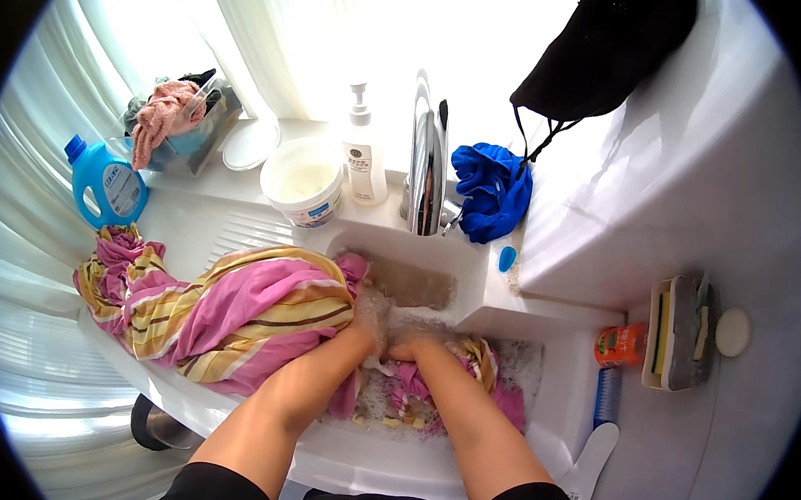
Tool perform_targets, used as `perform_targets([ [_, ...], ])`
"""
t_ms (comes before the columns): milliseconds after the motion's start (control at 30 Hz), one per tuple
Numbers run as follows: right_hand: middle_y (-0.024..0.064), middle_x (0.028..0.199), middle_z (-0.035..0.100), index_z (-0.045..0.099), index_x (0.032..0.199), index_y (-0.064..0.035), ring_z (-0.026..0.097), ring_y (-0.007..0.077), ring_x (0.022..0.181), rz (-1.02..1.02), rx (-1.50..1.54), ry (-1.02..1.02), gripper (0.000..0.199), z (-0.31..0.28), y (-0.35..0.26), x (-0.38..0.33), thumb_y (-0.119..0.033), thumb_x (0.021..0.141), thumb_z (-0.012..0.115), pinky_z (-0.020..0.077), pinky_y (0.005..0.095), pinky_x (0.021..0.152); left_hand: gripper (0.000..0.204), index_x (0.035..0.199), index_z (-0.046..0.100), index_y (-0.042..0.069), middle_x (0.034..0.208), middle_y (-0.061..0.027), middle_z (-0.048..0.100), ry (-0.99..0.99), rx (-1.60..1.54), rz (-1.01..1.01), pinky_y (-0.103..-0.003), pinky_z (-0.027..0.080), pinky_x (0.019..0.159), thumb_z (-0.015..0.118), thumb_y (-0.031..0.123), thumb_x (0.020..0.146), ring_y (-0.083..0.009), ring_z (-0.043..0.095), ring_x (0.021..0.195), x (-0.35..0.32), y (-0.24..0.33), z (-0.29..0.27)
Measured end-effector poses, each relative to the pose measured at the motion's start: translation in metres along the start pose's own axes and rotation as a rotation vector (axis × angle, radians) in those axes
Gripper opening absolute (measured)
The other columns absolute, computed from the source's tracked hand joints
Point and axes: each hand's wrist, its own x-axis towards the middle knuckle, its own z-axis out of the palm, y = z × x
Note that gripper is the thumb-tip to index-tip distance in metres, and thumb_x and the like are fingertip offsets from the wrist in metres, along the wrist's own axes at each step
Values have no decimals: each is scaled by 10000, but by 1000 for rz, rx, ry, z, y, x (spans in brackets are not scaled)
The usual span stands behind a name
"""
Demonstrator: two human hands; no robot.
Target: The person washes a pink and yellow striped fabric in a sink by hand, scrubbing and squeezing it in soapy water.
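Note:
A large wet cloth (248, 300) with pink, yellow and brown stripes lies bunched over the ribbed washboard side of the white sink (554, 372). Its other part (511, 402) sits in sudsy water in the basin. My left hand (372, 318), covered in foam and partly blurred, is closed on the cloth at the basin's left edge. Close beside it, my right hand (405, 347) is closed on the wet fabric just above the suds. The two hands nearly touch, and foam hides most of their fingertips.
Behind the basin stand a faucet (428, 168), a white pump bottle (364, 159), a white tub (301, 183) and a blue cloth (493, 191). A blue detergent jug (108, 183) is at left. A brush (607, 397) and a sponge holder (678, 334) are at right.

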Motion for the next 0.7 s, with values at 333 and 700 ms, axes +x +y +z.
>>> perform_targets([
  [333, 239, 1075, 588, 583, 1093, 18, 581, 362, 1015, 14, 409, 265, 638, 25, -7, -61, -260, 552, 775, 480, 421, 851, 712, 1079, 665, 55, 1115, -216, 620, 488, -576, -118, -503, 291, 1047, 406, 675, 844, -359, 498, 1172, 38, -6, 20],
  [700, 212, 1392, 320, 520, 1293, -226, 334, 424, 1268, -534, -115, 342, 657, 25, 12, -196, -406, 690, 710, 296, 600, 977, 776, 1233, 578, 36, 1122, -218, 616, -187, -552, 285, -514, 176, 1100, 312, 668, 871, -379, 484, 1175, -124, 23, 21],
])
